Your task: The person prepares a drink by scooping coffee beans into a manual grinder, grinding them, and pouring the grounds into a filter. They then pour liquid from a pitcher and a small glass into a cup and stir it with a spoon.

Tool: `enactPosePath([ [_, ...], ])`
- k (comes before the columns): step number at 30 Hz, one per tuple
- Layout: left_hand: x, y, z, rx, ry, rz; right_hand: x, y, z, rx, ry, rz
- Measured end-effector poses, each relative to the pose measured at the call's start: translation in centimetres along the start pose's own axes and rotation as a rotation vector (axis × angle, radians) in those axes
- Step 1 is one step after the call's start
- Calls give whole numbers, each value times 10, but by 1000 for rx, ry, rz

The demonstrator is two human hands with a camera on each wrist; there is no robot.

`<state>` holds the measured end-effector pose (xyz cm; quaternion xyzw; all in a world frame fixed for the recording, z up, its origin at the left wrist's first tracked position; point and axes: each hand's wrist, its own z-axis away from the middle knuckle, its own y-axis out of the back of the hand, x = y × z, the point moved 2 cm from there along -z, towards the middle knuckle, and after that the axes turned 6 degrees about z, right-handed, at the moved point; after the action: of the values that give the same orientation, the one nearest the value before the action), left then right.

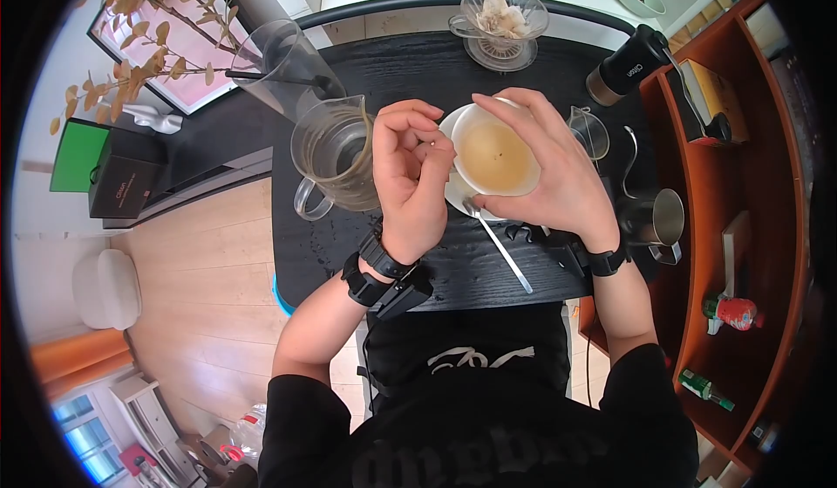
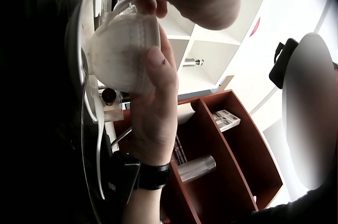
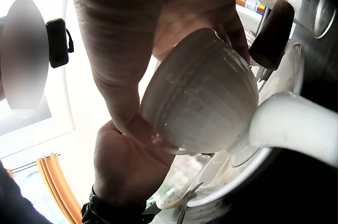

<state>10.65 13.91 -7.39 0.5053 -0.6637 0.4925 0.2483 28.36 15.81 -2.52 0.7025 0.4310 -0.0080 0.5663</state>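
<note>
My right hand (image 1: 558,165) grips a white ribbed cup (image 3: 203,97) by its sides, thumb at the near rim and fingers round the far side. Pale yellow liquid (image 1: 497,156) with a small dark speck shows inside. The cup is tipped over a white saucer (image 1: 458,196), on which a spoon (image 1: 501,248) lies with its handle toward me. Right beside the cup's left rim is my left hand (image 1: 410,174), fingers bent inward and thumb close to the forefinger. I cannot tell whether it pinches anything; the cup's handle (image 2: 120,8) shows near it in the left wrist view.
On the black table (image 1: 471,287) stand a glass pitcher (image 1: 333,152) at left, a vase (image 1: 292,61) behind it, and a glass dripper (image 1: 501,30) with a used filter. A black grinder (image 1: 623,65), small glass jug (image 1: 588,135) and metal pitcher (image 1: 667,218) are at right.
</note>
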Motion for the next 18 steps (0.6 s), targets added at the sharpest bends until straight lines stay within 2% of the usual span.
enactPosePath([
  [18, -2, 1, -1, -2, 13, -41, 4, -3, 2, -21, -18, 7],
])
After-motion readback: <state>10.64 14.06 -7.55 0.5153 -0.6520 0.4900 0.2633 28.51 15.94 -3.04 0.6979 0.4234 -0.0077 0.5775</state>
